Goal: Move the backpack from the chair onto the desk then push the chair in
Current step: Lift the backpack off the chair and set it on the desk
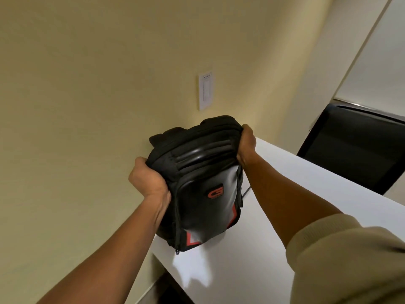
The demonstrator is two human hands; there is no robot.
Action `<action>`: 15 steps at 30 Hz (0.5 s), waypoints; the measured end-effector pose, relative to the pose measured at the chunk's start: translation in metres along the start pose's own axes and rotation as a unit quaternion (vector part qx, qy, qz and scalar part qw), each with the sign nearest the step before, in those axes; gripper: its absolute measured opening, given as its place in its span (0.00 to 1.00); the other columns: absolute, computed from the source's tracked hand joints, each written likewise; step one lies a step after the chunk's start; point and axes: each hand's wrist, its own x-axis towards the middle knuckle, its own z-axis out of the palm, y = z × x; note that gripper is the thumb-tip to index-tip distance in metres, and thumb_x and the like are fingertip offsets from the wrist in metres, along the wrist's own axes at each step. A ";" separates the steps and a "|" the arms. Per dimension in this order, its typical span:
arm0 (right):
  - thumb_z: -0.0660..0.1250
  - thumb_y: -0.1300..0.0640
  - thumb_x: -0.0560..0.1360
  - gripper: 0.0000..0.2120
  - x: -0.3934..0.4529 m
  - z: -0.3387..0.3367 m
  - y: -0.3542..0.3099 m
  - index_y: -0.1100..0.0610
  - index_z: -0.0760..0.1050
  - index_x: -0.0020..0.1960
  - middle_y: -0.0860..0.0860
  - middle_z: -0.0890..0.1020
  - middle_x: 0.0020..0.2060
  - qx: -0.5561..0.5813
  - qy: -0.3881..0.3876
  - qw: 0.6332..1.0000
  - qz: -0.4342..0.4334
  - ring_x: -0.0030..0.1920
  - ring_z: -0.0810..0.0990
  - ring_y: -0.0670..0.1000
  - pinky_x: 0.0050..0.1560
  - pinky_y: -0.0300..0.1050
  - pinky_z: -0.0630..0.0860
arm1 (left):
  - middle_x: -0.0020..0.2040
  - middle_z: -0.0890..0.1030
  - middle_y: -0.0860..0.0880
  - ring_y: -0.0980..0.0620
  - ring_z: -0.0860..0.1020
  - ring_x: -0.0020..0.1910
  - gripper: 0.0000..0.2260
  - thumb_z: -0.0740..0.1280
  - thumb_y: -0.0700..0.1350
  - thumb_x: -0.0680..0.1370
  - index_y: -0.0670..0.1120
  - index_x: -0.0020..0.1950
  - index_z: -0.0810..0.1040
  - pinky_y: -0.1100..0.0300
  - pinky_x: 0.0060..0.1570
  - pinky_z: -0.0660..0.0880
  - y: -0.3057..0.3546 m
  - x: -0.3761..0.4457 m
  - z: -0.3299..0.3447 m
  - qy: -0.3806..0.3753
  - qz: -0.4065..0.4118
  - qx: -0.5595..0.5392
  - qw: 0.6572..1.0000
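Observation:
A black backpack [203, 183] with red trim and a red logo stands upright on the left end of the white desk [274, 227], its back against the beige wall. My left hand [149, 181] grips its upper left side. My right hand [246, 142] clasps its upper right corner. Both arms reach forward from the bottom of the view. No chair that I can identify shows in the frame.
A white wall plate [205, 91] hangs on the wall above the backpack. A black panel-like object [355, 148] stands beyond the desk's far right edge, below a pale surface [377, 62]. The desk's left edge meets a dark gap [166, 286] at the bottom.

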 end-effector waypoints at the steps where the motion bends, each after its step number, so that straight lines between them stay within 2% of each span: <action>1: 0.58 0.50 0.74 0.13 0.004 -0.001 0.005 0.57 0.74 0.38 0.55 0.79 0.34 0.000 -0.006 1.000 0.003 0.38 0.77 0.54 0.39 0.48 0.74 | 0.28 0.60 0.54 0.55 0.58 0.30 0.13 0.61 0.44 0.65 0.52 0.25 0.58 0.55 0.30 0.54 -0.006 0.000 -0.001 0.002 -0.002 -0.004 1.000; 6: 0.58 0.52 0.75 0.13 0.020 -0.009 0.026 0.56 0.69 0.33 0.50 0.75 0.26 0.016 -0.015 1.000 0.016 0.33 0.71 0.50 0.34 0.45 0.69 | 0.34 0.57 0.50 0.51 0.57 0.34 0.12 0.60 0.46 0.64 0.51 0.31 0.55 0.56 0.34 0.56 -0.030 -0.004 -0.008 -0.037 -0.045 -0.080 0.995; 9: 0.57 0.54 0.76 0.14 0.025 -0.010 0.037 0.55 0.66 0.32 0.51 0.72 0.28 0.008 -0.018 1.000 0.006 0.32 0.68 0.49 0.33 0.43 0.68 | 0.32 0.56 0.51 0.50 0.54 0.35 0.12 0.59 0.46 0.64 0.52 0.29 0.55 0.56 0.34 0.56 -0.040 -0.008 -0.016 -0.049 -0.049 -0.087 0.994; 13: 0.57 0.55 0.76 0.13 0.029 -0.011 0.038 0.55 0.67 0.34 0.53 0.72 0.32 0.020 -0.047 0.999 0.016 0.37 0.69 0.52 0.41 0.48 0.69 | 0.27 0.59 0.54 0.54 0.57 0.29 0.12 0.58 0.46 0.66 0.53 0.26 0.56 0.59 0.29 0.56 -0.046 -0.010 -0.018 -0.069 -0.051 -0.078 0.993; 15: 0.57 0.56 0.78 0.13 0.033 -0.013 0.036 0.55 0.65 0.34 0.53 0.71 0.32 0.001 -0.055 0.999 -0.002 0.35 0.68 0.50 0.36 0.42 0.70 | 0.27 0.60 0.54 0.54 0.60 0.28 0.12 0.58 0.46 0.66 0.52 0.28 0.56 0.60 0.29 0.59 -0.047 -0.011 -0.016 -0.073 -0.066 -0.078 0.992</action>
